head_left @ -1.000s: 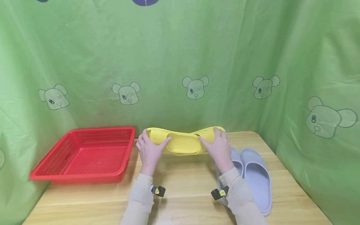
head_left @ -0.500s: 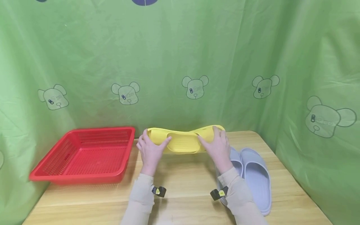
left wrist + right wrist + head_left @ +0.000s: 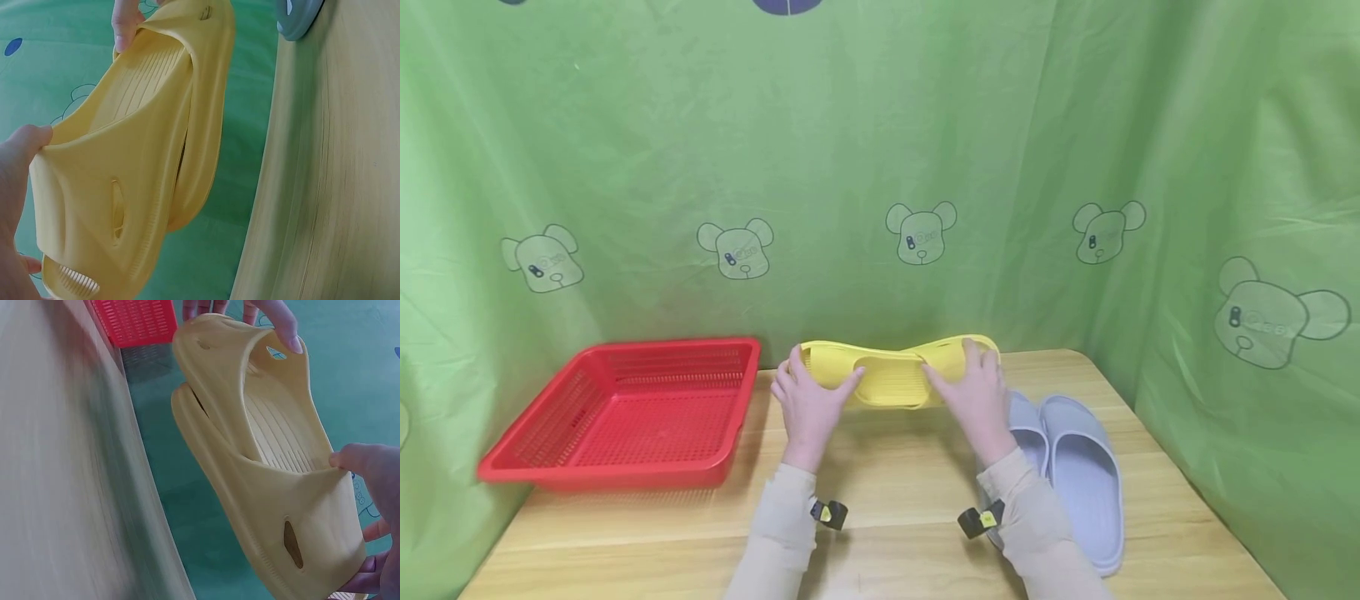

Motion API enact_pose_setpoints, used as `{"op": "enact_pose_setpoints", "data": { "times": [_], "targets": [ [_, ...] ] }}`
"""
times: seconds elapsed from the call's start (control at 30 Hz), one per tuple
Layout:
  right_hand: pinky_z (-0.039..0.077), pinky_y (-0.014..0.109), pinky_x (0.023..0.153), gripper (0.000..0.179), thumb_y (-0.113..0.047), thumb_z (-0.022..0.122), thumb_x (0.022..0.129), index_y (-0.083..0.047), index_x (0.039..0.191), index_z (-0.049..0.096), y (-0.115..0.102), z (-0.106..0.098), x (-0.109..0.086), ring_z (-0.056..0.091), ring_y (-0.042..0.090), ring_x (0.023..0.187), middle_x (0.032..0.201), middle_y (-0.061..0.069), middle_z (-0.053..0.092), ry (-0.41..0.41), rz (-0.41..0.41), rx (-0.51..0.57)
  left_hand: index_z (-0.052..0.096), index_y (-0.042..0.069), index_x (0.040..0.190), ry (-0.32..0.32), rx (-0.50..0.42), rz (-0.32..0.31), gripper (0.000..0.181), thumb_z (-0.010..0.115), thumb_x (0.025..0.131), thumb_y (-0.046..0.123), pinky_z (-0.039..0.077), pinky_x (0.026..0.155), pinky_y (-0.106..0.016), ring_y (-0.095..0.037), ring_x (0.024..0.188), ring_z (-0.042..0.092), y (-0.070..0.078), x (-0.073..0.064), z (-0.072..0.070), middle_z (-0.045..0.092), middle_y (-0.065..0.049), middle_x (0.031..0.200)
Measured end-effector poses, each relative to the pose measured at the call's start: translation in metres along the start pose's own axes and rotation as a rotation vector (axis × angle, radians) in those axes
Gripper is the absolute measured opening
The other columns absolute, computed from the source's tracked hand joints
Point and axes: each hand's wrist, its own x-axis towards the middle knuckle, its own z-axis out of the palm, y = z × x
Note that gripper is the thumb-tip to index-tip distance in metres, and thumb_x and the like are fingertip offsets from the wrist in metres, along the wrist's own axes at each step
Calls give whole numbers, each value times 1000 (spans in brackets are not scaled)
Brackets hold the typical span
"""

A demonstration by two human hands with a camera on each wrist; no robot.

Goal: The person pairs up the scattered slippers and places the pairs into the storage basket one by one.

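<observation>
Two yellow slippers [image 3: 887, 387], fitted into each other with toes pointing outward, are held up at the back of the table. My left hand [image 3: 808, 408] grips the left toe end, thumb at the strap's edge and fingers behind. At the opposite end my right hand [image 3: 977, 404] holds the other strap the same way. In the left wrist view, the near slipper's strap [image 3: 94, 187] shows a slot and an opening at the toe. The right wrist view shows the slippers' overlapping soles and both thumbs on the strap edges.
A red perforated plastic basket [image 3: 632, 477] stands at the left of the wooden table [image 3: 887, 517]. On the right lies a pair of grey-blue slippers [image 3: 1086, 492], one partly behind my right forearm. A green curtain [image 3: 850, 150] hangs close behind the table.
My left hand has shifted slightly right and my right hand slightly left, bringing them a little closer together. The yellow slippers stay in both hands at nearly the same place.
</observation>
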Motion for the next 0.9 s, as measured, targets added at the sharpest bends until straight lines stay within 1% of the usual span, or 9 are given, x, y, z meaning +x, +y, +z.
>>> {"op": "enact_pose_setpoints", "data": {
  "times": [0.17, 0.33, 0.5, 0.63, 0.77, 0.9],
  "targets": [
    [50, 54, 78, 87, -66, 64, 79, -8, 141, 43, -5, 4, -4, 56, 44, 100, 118, 26, 51, 4, -11, 20, 26, 9, 150, -2, -4, 31, 116, 79, 64, 65, 39, 96, -45, -34, 124, 31, 1, 0, -1, 36, -21, 139],
    [52, 52, 75, 86, -66, 64, 80, -8, 141, 44, -6, 6, -4, 58, 43, 97, 117, 26, 52, 12, -28, -11, 26, 10, 151, -2, -12, 33, 115, 80, 64, 64, 40, 97, -46, -35, 124, 32, -1, 2, -3, 37, -21, 139],
    [52, 51, 77, 89, -70, 58, 82, -9, 145, 41, -8, 7, -3, 57, 42, 102, 123, 27, 50, -59, -49, -45, 28, 9, 149, 30, -23, 30, 113, 81, 64, 62, 40, 96, -48, -37, 120, 38, -7, 7, -6, 41, -24, 137],
    [51, 53, 78, 88, -68, 58, 83, -9, 146, 40, -7, 7, -3, 54, 42, 108, 124, 26, 50, -124, -83, -80, 26, 10, 150, 23, -14, 5, 115, 80, 63, 63, 43, 95, -50, -39, 121, 39, -12, 11, -9, 41, -25, 138],
    [48, 54, 87, 87, -64, 62, 82, -9, 146, 40, -5, 9, -3, 47, 40, 113, 125, 24, 48, -155, -152, -110, 25, 10, 150, 26, 2, -15, 116, 80, 63, 64, 42, 98, -50, -39, 123, 38, -17, 13, -10, 40, -25, 138],
    [40, 53, 95, 85, -60, 66, 81, -9, 144, 43, -3, 11, -2, 42, 39, 114, 127, 23, 45, -142, -210, -112, 26, 9, 149, 42, 0, -3, 115, 80, 64, 64, 40, 99, -50, -40, 123, 38, -19, 15, -13, 41, -26, 137]
  ]
}}
